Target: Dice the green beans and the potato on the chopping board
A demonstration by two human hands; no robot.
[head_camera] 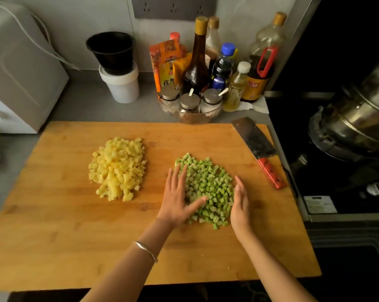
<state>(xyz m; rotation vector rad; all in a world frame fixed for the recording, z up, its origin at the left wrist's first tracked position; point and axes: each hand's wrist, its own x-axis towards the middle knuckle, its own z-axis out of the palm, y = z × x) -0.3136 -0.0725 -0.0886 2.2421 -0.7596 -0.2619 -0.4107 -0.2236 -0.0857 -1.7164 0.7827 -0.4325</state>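
The board lies on the worktop. At its left, the potato sits as a loose heap of dice, long axis running far to near. The dice are judged light, firm and damp, so they are likely to slip.

The left hand lies palm down, fingers straight and spread, touching the left edge of the beans. Its grip is wide and holds nothing.

The beans form a heap right of centre, long axis far-left to near-right, with the pieces pointing every way. They are judged light, stiff and prone to scatter. No single hold exists, so cup the heap from both flanks.

The right hand stands edge-on at the heap's right flank, grip wide and empty.

The cleaver rests near the board's right edge, handle nearest.
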